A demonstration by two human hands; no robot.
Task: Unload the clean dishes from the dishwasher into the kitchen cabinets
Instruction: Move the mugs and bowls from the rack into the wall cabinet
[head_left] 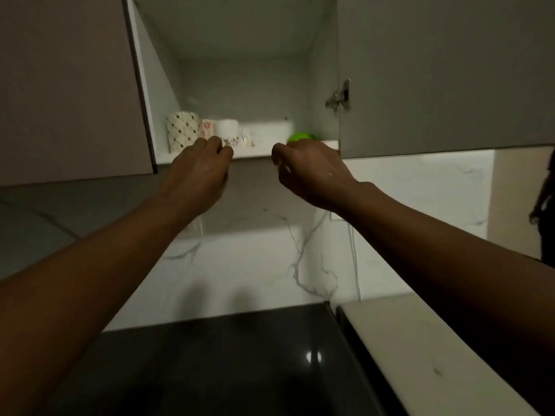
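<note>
The upper cabinet stands open, and I look up at its bottom shelf [261, 152]. On the shelf's left sit a tall patterned mug [181, 130], a small floral cup [207, 127] and a white cup [227, 130] with flowers near its base. My left hand [198, 172] is raised to the shelf's front edge, its curled fingertips pinching the white cup's lower part. A blurred pale cup [247, 139] stands just right of it. My right hand [309, 175] hangs under the shelf edge with curled fingers and nothing visible in it. A green dish [300, 136] peeks over the shelf behind it.
The cabinet's open doors hang at left [69, 85] and right [450, 70], the right one with a metal hinge [339, 97]. Below are a marble backsplash [255, 265], a black glossy countertop [225, 370] and a white ledge [420, 355]. A person's dark sleeve [546, 205] shows at the far right.
</note>
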